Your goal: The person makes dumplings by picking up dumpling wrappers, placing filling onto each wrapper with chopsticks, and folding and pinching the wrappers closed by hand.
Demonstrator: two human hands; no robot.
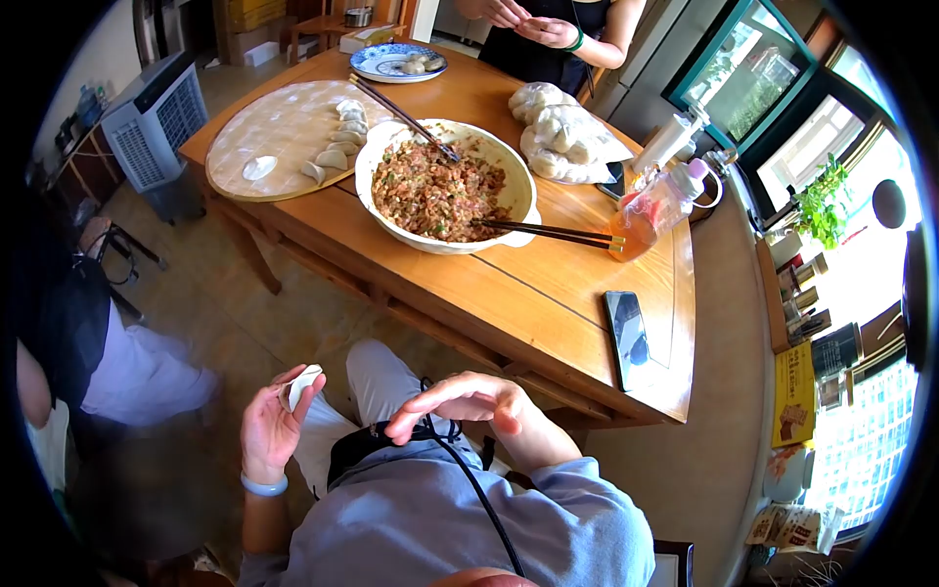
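My left hand is raised above my lap, its fingers closed around a pale dumpling wrapper that looks partly folded. Whether filling is inside I cannot tell. To the right, my right hand hovers over my lap, fingers stretched out and holding nothing. On the table ahead is a large white bowl of minced filling. One pair of chopsticks leans in at its back; other chopsticks rest over its right rim. Left of the bowl, folded dumplings line a floured round board, with a flat wrapper near its front.
A blue-patterned plate with a few dumplings stands at the back. Bagged dough balls, a drink bottle and a phone lie along the table's right. Another person's hands work across the table; someone sits at my left.
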